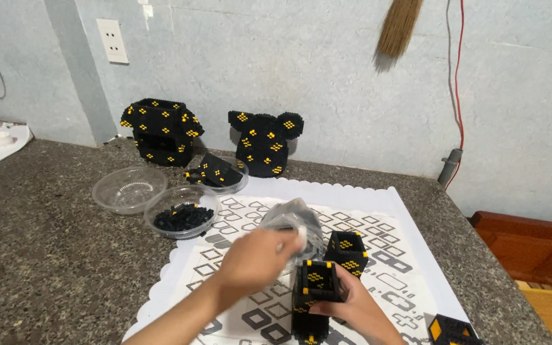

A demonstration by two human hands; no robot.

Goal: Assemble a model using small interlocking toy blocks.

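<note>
My right hand point(346, 305) grips a tall hollow black brick-built block point(314, 287) with yellow diamond marks, standing on the white patterned mat point(410, 243). My left hand point(253, 255) reaches over it and holds a crumpled clear plastic bag point(292, 220) with dark pieces inside. A second, shorter black and yellow block point(347, 250) stands just behind the held one.
Two clear bowls sit left of the mat, one empty point(129, 188), one with small black bricks point(182, 214). A third bowl point(220, 174) holds a built piece. Black and yellow builds point(161, 131) point(264, 142) stand by the wall. Another piece point(450, 330) lies at bottom right.
</note>
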